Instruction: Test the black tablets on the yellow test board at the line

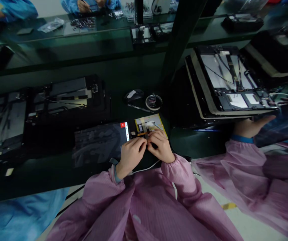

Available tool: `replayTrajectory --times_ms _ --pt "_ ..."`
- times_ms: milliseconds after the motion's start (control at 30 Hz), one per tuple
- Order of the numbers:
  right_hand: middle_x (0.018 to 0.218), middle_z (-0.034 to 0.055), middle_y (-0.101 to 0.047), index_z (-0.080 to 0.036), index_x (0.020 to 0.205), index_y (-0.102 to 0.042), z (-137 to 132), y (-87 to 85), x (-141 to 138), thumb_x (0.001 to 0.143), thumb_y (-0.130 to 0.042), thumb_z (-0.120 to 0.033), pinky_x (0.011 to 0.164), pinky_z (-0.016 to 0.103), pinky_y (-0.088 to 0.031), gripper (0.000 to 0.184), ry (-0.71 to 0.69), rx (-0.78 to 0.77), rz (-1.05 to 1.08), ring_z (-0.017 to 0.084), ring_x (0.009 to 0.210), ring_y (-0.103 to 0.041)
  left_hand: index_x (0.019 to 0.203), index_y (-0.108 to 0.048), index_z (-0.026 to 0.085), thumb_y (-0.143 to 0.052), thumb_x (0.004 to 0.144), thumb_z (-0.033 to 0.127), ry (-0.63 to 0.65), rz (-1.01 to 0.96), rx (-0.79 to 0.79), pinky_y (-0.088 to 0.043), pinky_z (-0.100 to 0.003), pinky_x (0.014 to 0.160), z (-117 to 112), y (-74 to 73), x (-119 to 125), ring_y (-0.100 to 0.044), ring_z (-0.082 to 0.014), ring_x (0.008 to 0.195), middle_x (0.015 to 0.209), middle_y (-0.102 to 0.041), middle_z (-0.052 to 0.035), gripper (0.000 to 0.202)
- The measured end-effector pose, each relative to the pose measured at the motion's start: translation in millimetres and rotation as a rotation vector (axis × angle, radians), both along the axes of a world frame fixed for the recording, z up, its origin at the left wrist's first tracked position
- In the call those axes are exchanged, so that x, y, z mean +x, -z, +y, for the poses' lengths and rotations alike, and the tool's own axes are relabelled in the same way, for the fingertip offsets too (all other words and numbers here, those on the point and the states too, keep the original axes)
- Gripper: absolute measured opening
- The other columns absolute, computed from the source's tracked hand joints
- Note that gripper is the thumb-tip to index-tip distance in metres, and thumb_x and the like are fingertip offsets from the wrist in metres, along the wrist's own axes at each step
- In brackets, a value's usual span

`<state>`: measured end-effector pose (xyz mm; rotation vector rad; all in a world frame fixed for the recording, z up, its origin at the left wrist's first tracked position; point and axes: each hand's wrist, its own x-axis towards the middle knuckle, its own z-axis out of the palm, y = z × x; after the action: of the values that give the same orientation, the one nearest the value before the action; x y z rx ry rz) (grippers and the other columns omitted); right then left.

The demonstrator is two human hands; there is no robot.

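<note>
My left hand (pixel 131 154) and my right hand (pixel 161 146) meet fingertip to fingertip over the dark bench. Both are closed in a pinch, and whatever lies between the fingertips is too small to name. Just beyond my fingers lies a flat battery pack (pixel 156 121) with yellow edges, a label and an orange strip along its near side. Left of my left hand rests a dark screen panel (pixel 98 142) with a red tag and a white strip at its right end. A white cable (pixel 146 168) runs below my hands.
Behind the battery sit a black mouse (pixel 134 95), a pen (pixel 139 107) and a coiled cable ring (pixel 154 101). Stacked tablet parts stand left (pixel 65 95) and right (pixel 230 80). At right, a co-worker's hand (pixel 246 127) holds a screen panel (pixel 277 125). A shelf (pixel 83 42) crosses the back.
</note>
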<state>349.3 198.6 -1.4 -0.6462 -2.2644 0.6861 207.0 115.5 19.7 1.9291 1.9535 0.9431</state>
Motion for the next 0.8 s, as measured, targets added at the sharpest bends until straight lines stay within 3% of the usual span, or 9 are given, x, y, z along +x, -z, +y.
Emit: replayTrajectory --times_ms 400,800 --pt "0.082 0.0025 -0.065 -0.023 0.076 -0.056 2.4 -2.1 -0.5 0.087 -0.052 -0.019 0.091 0.040 -0.043 0.013 -0.022 -0.023 -0.019 0.019 0.098 -0.060 0.095 -0.059 0.022 -0.053 0.090 0.016 -0.010 -0.032 -0.080 -0.047 -0.024 0.074 1.8 -0.4 -5.1 -0.064 -0.0145 0.086 0.096 -0.068 -0.0010 0.009" --pt "0.086 0.0025 -0.069 -0.023 0.086 -0.062 -0.3 -1.5 0.1 0.089 -0.055 -0.022 0.101 0.045 -0.040 0.008 0.005 -0.015 -0.027 0.021 0.102 -0.059 0.086 -0.058 0.021 -0.052 0.089 0.015 0.036 0.037 -0.086 -0.043 -0.022 0.066 2.7 -3.1 -11.7 -0.059 -0.0119 0.072 0.083 -0.063 0.0008 0.009"
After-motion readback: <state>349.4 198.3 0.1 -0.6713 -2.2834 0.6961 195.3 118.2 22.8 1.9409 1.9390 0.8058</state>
